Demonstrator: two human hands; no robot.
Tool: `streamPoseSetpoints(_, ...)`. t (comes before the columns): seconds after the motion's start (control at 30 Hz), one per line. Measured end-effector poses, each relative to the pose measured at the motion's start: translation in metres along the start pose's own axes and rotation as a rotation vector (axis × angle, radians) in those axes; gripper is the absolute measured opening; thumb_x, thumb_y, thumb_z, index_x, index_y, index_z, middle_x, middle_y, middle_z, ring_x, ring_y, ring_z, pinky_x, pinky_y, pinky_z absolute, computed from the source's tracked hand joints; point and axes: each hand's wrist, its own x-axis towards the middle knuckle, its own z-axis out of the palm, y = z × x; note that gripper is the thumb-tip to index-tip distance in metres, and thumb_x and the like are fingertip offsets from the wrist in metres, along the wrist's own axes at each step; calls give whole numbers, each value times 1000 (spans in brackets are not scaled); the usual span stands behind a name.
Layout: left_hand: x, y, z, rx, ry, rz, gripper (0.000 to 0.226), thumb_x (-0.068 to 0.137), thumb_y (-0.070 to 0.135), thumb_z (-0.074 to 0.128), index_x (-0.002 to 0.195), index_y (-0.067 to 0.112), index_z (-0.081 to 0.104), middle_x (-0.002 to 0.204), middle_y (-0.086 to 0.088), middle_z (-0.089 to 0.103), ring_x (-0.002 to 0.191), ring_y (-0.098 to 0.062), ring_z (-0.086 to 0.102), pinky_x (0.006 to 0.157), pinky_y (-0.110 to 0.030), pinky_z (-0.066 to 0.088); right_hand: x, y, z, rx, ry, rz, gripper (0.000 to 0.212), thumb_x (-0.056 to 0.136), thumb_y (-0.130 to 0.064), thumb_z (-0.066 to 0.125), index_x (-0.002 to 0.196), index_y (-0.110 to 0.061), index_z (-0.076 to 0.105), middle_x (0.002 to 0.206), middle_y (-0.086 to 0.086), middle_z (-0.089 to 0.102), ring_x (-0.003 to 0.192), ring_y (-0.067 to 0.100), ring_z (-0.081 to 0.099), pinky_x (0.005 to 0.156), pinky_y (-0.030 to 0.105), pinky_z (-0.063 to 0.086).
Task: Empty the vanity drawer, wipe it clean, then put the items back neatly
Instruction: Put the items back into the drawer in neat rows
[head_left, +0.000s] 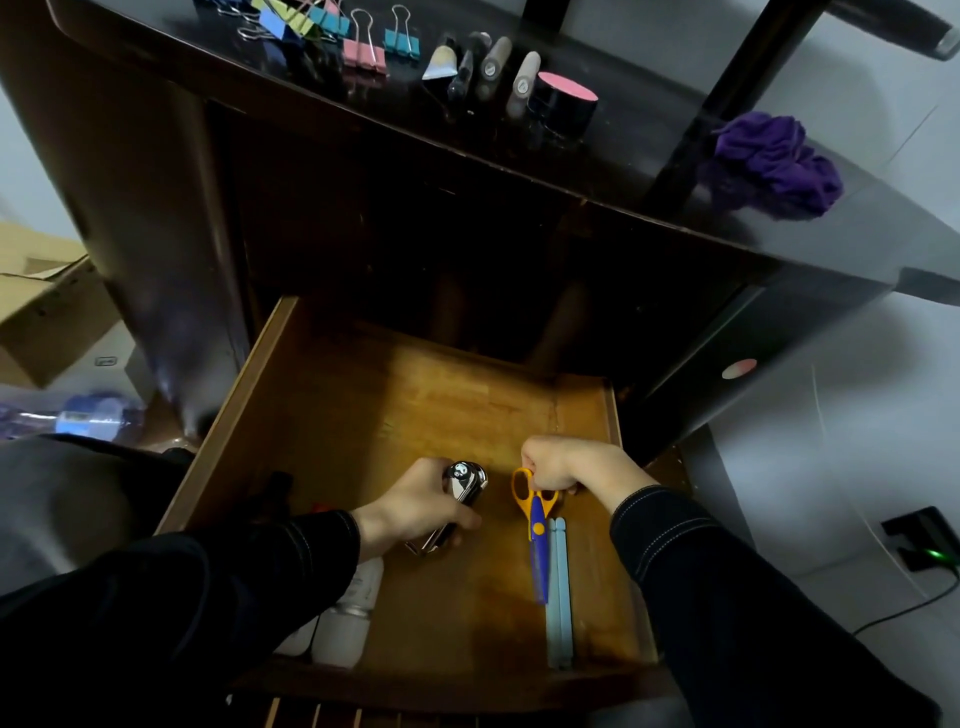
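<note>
The wooden vanity drawer (332, 395) stands pulled out below the dark vanity top. My left hand (415, 506) grips a shiny metal clip-like tool (465, 480) near the drawer's middle. My right hand (574, 465) holds the orange handles of scissors (537, 530) with a blue blade, lying next to two light blue sticks (561, 592) along the right side. White bottles (353, 608) lie at the front left, partly hidden by my left sleeve.
On the vanity top (649, 140) lie several coloured binder clips (363, 49), small tubes (491, 67), a pink-lidded black jar (563, 101) and a purple cloth (774, 166). A cardboard box (36, 306) sits on the floor left, a power strip (919, 540) right.
</note>
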Motion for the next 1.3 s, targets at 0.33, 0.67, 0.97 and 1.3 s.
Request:
streamPoseSetpoints(0.33,2,-2,0,-20,-9,2,34,72,-4,80,86,7,52,58,-6,65,49,-23,63,48,-33,52,-10,-2,3,-145,79,-42,16,99,-12,56,112,-9,64,91,8,62,72,21,51,56,28,39)
streamPoseSetpoints(0.67,0,0,1,-4,-4,-6,34,73,-3,80,88,7,51,56,-5,64,47,-20,62,47,-31,52,-13,-2,3,-215,127,-71,15,95,-10,62,108,-10,68,106,10,69,86,23,61,69,33,49)
streamPoseSetpoints(0.97,-1,2,0,-65,-13,-41,37,74,11,85,95,7,55,67,-8,68,58,-23,67,52,-33,55,-16,1,4,-185,192,-71,15,95,-9,61,108,-10,68,105,11,68,87,25,65,67,31,51)
streamPoseSetpoints(1.3,0,1,1,-88,14,-78,39,77,5,82,100,4,51,69,-10,64,47,-17,64,35,-17,38,-15,4,15,-278,212,-139,34,89,-34,74,114,-18,58,111,3,59,99,23,60,70,33,50)
